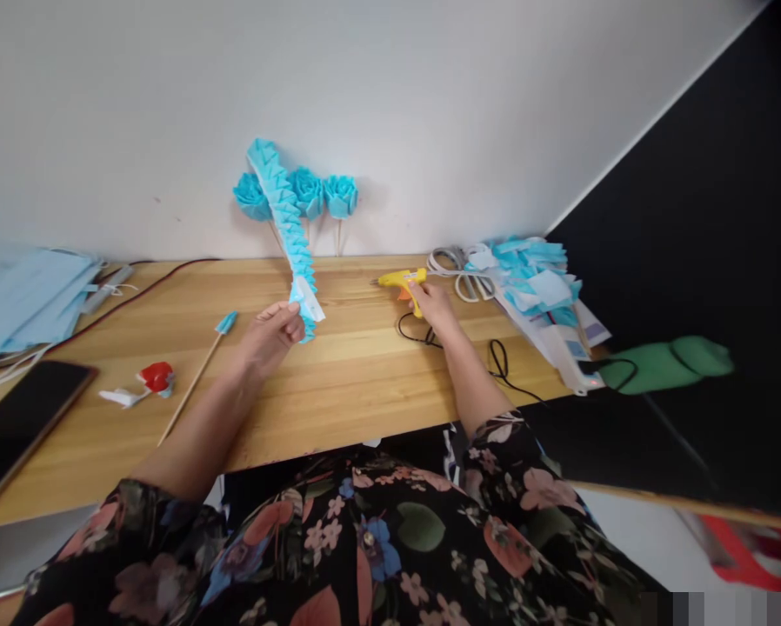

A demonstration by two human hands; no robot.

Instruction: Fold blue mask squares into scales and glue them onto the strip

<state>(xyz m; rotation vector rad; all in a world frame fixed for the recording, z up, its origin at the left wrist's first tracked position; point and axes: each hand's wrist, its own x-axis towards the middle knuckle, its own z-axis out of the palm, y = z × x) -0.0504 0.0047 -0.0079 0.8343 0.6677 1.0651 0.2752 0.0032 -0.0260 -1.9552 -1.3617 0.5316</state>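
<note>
My left hand [277, 329] pinches the lower end of a long, folded blue strip [286, 217], whose zigzag edge runs up toward the wall. A white flap shows at the pinched end. In my right hand [435, 309] is a yellow glue gun [403, 278], its nozzle pointing left and its black cord [504, 361] trailing over the table. Behind the strip, several blue fabric roses [341, 196] on thin sticks stand against the wall. By my left forearm lies a wooden stick [195, 378] with a small blue tip [227, 322].
On the left are blue face masks [31, 296], a dark phone [25, 426] and a small red-and-white item [156, 377]. At the right sit scissors [472, 283], a heap of blue and white pieces [530, 269], a white power strip [577, 365] and a green object [670, 363].
</note>
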